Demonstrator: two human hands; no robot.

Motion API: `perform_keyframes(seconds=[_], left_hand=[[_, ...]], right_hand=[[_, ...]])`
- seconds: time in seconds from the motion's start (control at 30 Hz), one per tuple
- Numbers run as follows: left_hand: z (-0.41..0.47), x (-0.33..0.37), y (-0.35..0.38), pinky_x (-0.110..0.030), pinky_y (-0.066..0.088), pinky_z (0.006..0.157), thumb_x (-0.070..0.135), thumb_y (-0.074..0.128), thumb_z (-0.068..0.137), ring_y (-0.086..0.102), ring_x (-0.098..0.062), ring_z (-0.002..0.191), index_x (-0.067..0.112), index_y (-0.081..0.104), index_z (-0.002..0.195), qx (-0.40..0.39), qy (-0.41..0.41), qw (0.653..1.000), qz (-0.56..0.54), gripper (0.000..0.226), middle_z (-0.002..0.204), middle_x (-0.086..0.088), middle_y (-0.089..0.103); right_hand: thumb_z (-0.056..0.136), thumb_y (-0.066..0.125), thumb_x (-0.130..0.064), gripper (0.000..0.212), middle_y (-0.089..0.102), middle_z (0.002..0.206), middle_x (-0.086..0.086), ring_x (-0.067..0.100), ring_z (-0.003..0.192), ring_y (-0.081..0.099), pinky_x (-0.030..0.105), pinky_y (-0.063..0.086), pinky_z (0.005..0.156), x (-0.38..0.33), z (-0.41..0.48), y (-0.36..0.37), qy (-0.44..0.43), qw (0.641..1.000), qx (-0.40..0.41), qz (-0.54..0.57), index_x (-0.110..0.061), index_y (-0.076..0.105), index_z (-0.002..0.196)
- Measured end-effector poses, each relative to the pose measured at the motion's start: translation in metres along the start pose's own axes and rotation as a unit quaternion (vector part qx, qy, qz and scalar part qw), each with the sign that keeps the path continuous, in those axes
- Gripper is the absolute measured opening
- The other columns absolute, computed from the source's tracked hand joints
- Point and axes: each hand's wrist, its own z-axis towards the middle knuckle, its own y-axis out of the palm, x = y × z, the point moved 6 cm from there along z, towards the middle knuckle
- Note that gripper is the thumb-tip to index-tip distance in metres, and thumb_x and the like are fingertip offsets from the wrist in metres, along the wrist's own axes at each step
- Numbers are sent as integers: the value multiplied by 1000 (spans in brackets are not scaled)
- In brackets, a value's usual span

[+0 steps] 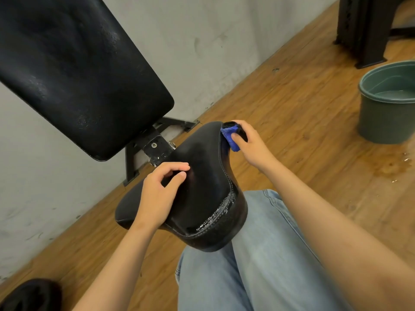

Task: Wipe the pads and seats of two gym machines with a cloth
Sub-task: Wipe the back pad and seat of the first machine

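A black padded seat of a gym machine fills the middle of the view, its stitched front edge worn and flaking. Above it to the left slopes the black back pad. My right hand grips a bunched blue cloth and holds it against the seat's far right edge. My left hand rests on the seat's left side, fingers loosely curled on the surface with nothing in them.
A grey-green bucket holding water stands on the wooden floor at the right. A black machine frame rises at the top right. The seat's metal bracket meets a grey wall. My jeans-clad leg lies below the seat.
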Motion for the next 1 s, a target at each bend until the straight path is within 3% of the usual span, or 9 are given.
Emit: perform_keyframes(seconds=[0.1, 0.23, 0.33, 0.47, 0.57, 0.73, 1.0], left_hand=[[-1, 1, 0, -41, 42, 104, 12, 57, 93, 57, -3, 111, 26, 70, 98, 0, -1, 1000, -1, 20, 109, 17, 68], [0, 5, -1, -38, 42, 103, 12, 58, 92, 58, -3, 109, 25, 71, 98, 4, 5, 1000, -8, 19, 106, 18, 68], [0, 5, 0, -35, 43, 102, 13, 59, 91, 58, -5, 108, 25, 71, 97, 3, 5, 1000, -7, 18, 106, 18, 68], [-1, 5, -1, -24, 40, 98, 14, 60, 91, 57, -2, 108, 25, 71, 97, 3, 6, 1000, 0, 17, 106, 18, 67], [-1, 4, 0, -17, 37, 94, 16, 59, 92, 56, 0, 108, 26, 71, 97, 3, 0, 1000, 3, 17, 106, 20, 67], [-2, 3, 0, -22, 40, 98, 15, 60, 92, 57, 0, 107, 24, 71, 97, 9, 2, 1000, -4, 16, 106, 16, 68], [-3, 3, -1, -21, 39, 98, 15, 59, 92, 57, 0, 107, 25, 71, 97, 7, 3, 1000, -2, 17, 105, 17, 68]], right_hand=[[98, 47, -15, 27, 47, 122, -3, 24, 124, 42, 43, 35, 108, -4, -6, 5, 15, 1000, 16, 8, -35, 48, 118], [98, 48, -11, 31, 50, 126, 3, 14, 118, 50, 23, 39, 98, -27, -35, 10, 8, 998, -17, 57, -19, 51, 128], [97, 49, -10, 32, 55, 126, 3, 10, 117, 53, 24, 43, 98, -39, -61, 5, -14, 995, -59, 78, -18, 51, 129], [97, 50, -5, 30, 63, 117, -3, 5, 109, 57, 16, 44, 91, -40, -79, -1, -21, 987, -106, 123, -16, 54, 124], [97, 49, -6, 27, 62, 112, -6, 2, 104, 57, 16, 44, 89, -32, -65, -1, -11, 992, -93, 83, -16, 54, 121], [99, 44, -6, 26, 58, 113, -4, 9, 104, 54, 5, 42, 75, -18, -38, 6, 37, 996, -26, 79, -21, 50, 119], [98, 46, -5, 30, 60, 118, -3, 5, 107, 57, 11, 44, 83, -32, -78, 5, 27, 991, -70, 113, -24, 52, 120]])
